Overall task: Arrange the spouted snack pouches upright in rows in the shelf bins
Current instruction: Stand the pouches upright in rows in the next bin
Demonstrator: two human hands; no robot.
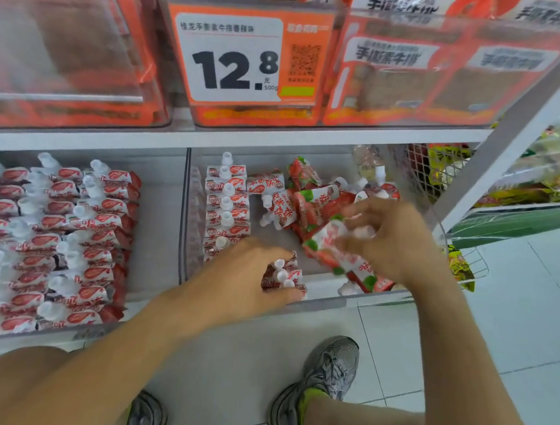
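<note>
In the right clear bin [326,288], a row of upright red-and-white spouted pouches [227,208] stands along the left wall. My left hand [250,273] grips a small upright bunch of pouches [282,274] near the bin's front. A loose heap of strawberry-print pouches [303,194] lies at the back right of the bin. My right hand [390,237] holds one pouch [332,250] lifted above that heap, tilted. The left bin [156,236] holds several neat rows of upright pouches [51,244].
The shelf above carries clear bins of orange snack packs [417,72] and a price card [237,54] reading 12.8. A wire basket [469,264] with yellow-green packets hangs at the right of the shelf post. My shoes [325,383] stand on white floor tiles.
</note>
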